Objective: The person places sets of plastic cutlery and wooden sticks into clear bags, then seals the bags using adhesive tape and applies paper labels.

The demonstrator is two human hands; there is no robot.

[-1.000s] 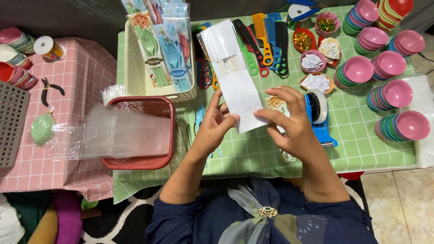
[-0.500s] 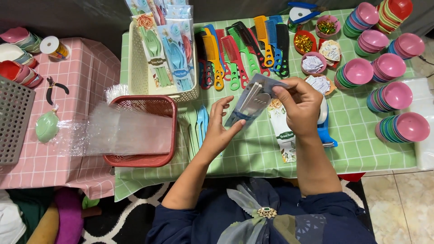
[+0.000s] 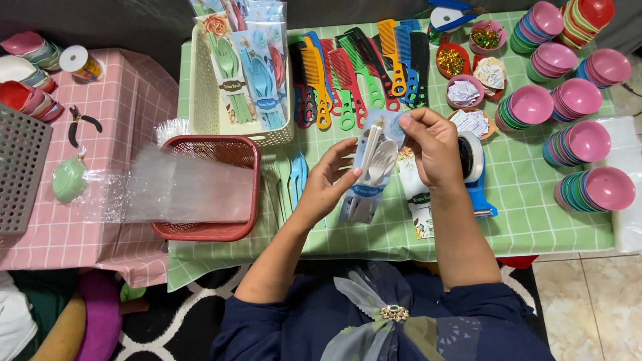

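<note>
Since a moment ago, the pack [image 3: 372, 170] has turned more upright and both hands have shifted along it. It is a clear pack with a pale spoon and fork inside, held up over the green table [image 3: 535, 214]. The left hand [image 3: 326, 184] props it from the side, fingers spread and touching its edge. The right hand [image 3: 433, 144] pinches the top of the pack between thumb and fingers. Just beside that hand sits a blue tape holder [image 3: 476, 170]. Combs [image 3: 354, 73] lie in a row behind the pack. Pink bowls [image 3: 575, 127] stand in stacks to the right. A red basket [image 3: 214, 187] with clear bags sits to the left.
</note>
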